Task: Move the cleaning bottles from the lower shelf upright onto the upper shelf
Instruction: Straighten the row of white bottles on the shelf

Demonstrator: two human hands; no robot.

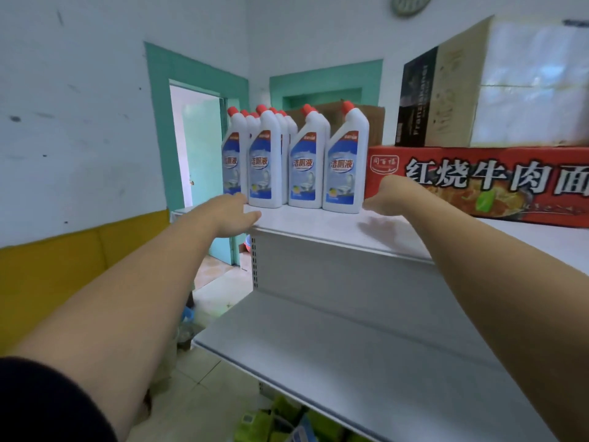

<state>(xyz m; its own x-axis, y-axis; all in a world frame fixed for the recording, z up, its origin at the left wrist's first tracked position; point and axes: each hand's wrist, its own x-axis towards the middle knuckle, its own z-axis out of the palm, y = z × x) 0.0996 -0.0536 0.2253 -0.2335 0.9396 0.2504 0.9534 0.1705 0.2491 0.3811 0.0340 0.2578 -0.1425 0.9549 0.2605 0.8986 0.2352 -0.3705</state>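
Several white cleaning bottles (306, 161) with red caps and blue labels stand upright in rows on the upper shelf (318, 226). My left hand (236, 215) reaches to the shelf's front edge, just left of the front bottles, fingers relaxed and holding nothing. My right hand (387, 196) hovers just right of the rightmost bottle (345, 167), beside it and empty, its fingers partly hidden. The lower shelf (366, 362) below carries no bottles.
A red noodle carton (478, 183) lies on the upper shelf right of the bottles, with a brown cardboard box (446, 90) on top. A green-framed doorway (197, 148) is behind. Green packages (287, 422) lie under the lower shelf.
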